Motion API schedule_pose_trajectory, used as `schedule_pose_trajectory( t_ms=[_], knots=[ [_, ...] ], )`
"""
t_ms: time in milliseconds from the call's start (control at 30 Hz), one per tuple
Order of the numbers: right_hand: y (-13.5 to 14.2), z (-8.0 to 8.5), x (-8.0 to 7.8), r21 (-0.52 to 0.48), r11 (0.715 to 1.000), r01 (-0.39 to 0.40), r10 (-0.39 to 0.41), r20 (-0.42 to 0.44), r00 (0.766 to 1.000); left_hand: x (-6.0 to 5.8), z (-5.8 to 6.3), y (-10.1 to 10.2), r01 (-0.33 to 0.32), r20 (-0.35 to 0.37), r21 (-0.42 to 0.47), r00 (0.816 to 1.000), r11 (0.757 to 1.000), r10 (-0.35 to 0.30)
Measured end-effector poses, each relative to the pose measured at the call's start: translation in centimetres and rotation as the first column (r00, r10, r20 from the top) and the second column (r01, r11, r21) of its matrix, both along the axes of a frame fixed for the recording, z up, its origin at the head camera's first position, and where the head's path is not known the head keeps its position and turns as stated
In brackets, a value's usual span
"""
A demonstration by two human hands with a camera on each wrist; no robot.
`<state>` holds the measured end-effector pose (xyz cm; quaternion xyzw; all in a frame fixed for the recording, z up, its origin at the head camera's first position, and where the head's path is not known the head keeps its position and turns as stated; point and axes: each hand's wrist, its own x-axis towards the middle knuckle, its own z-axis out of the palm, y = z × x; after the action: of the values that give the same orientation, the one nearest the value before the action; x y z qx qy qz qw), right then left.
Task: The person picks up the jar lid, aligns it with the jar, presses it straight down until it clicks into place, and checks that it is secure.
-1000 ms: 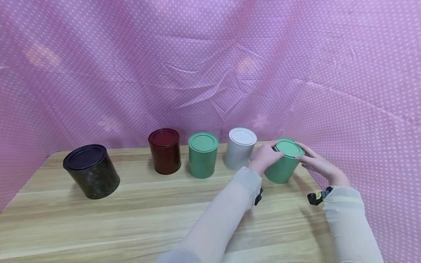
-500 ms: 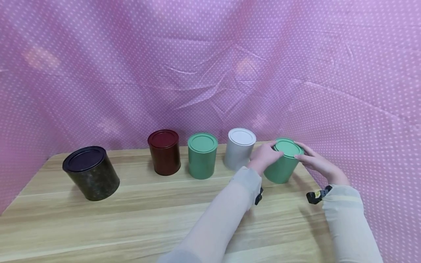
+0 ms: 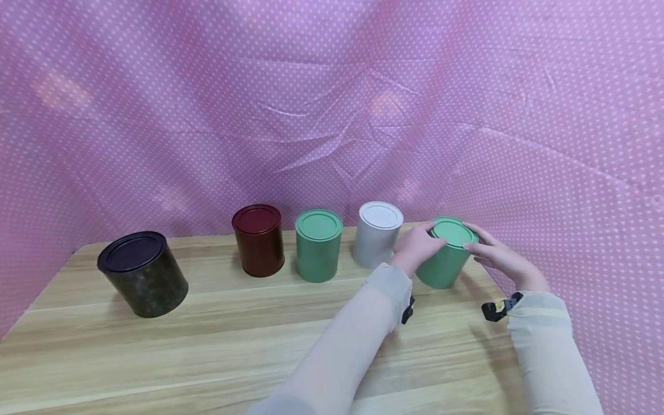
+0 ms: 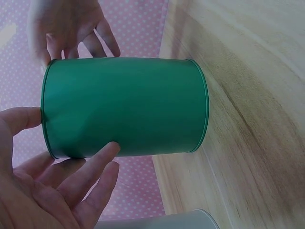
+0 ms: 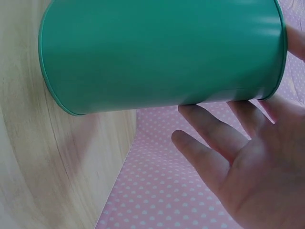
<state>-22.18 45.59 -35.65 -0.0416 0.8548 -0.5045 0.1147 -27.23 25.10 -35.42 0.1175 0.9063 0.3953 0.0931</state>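
Observation:
At the right end of the table stands a green can (image 3: 442,266) with a green lid (image 3: 453,233); both hands are around its top. My left hand (image 3: 419,246) holds its left side, thumb at the lid's rim and fingers along the wall. From the other side my right hand (image 3: 500,259) holds the rim, its thumb near the lid's front edge. In the left wrist view the can's wall (image 4: 124,105) lies between the two hands, its base close to the wood. The right wrist view shows some right fingers (image 5: 214,131) touching the wall, the lowest one apart from it.
Left of the hands a white can (image 3: 377,236), a second green can (image 3: 318,248) and a dark red can (image 3: 260,245) stand in a row. Farther left is a wider black can (image 3: 147,276). Pink dotted cloth (image 3: 321,115) hangs behind the wooden table (image 3: 207,351) and along its sides.
Both hands keep their hold on the right-hand green can, which stays in place. The whole view shifts only very slightly.

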Motion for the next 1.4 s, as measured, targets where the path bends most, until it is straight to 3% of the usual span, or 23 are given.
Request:
schedule_pose_trajectory(
  t_ms=[233,833,1400],
  knots=[
    [0.1,-0.2,0.1,0.0,1.0,0.011,-0.011,0.004,1.0,-0.3,-0.5,0.1,0.019,-0.002,0.027,1.0,0.999,-0.019],
    [0.1,0.0,0.2,0.002,1.0,-0.003,0.003,0.013,1.0,0.0,0.0,-0.4,0.043,-0.013,0.035,0.999,0.998,-0.042],
    [-0.2,1.2,0.0,0.103,0.995,0.004,-0.006,0.022,1.0,0.0,0.5,-0.6,0.066,-0.019,0.002,0.998,0.998,-0.066]
  ],
)
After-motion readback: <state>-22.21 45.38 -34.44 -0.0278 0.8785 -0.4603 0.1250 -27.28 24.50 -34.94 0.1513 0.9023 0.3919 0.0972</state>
